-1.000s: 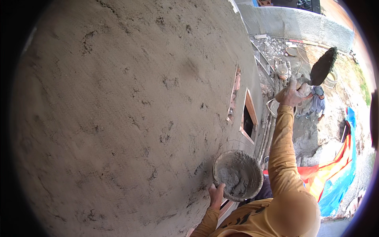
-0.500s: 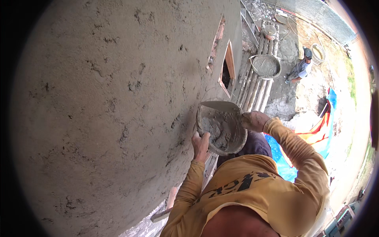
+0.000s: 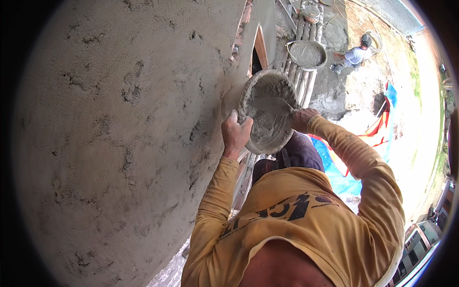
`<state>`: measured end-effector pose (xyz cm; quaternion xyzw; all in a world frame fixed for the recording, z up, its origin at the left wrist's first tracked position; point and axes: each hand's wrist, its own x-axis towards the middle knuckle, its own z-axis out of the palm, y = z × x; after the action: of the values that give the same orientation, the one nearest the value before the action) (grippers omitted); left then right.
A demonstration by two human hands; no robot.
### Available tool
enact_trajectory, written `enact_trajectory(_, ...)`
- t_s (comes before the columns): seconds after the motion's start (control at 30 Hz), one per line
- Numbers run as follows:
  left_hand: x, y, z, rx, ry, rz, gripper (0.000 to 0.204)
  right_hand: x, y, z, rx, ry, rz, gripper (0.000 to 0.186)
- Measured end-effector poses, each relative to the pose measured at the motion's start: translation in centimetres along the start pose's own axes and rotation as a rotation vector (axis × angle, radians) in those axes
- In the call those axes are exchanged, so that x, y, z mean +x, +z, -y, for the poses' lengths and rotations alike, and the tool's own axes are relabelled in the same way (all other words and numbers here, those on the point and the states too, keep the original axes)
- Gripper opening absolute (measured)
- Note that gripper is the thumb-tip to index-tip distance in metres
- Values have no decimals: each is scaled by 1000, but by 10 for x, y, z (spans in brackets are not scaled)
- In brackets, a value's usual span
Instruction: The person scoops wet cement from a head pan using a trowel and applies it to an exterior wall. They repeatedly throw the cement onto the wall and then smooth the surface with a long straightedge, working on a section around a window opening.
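Wet grey mortar [image 3: 267, 131] partly fills a round, mortar-crusted bucket [image 3: 247, 93] in front of me, tilted so that I look into it. My left hand [image 3: 236, 132] is closed on the bucket's left rim, close to the wall. On the other side, my right hand [image 3: 304, 119] is closed round the handle of a trowel, most of the handle hidden by my fingers. The trowel's blade [image 3: 272, 106], smeared with mortar, lies across the mortar inside the bucket.
A rough grey mortar wall [image 3: 114, 143] rises along my left, with a wood-framed opening [image 3: 259, 48]. Beyond, a mortar-filled tub [image 3: 307, 54] and a pail [image 3: 311, 14] stand on a pole platform [image 3: 308, 88]. A person [image 3: 356, 55] stands below, near a blue and orange tarp [image 3: 382, 129].
The trowel blade has gone from above the bucket's far rim down into the mortar. The bucket and both hands now appear higher in view, with the bucket's opening turned more toward me.
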<state>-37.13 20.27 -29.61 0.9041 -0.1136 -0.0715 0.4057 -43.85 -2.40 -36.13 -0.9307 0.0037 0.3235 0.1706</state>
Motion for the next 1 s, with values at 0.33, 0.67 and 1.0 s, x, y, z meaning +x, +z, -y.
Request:
enact_trajectory(0.33,13,-1,-9,-3,52,118,22,-17,66,23,1008,0,311,34)
enact_trajectory(0.67,-3,-15,12,-417,-326,-100,37,-45,18,30,1361,-134,102,18)
enact_trajectory(1.0,-46,-16,55,-306,-445,-168,46,-42,-200,6,1806,-213,-1537,24)
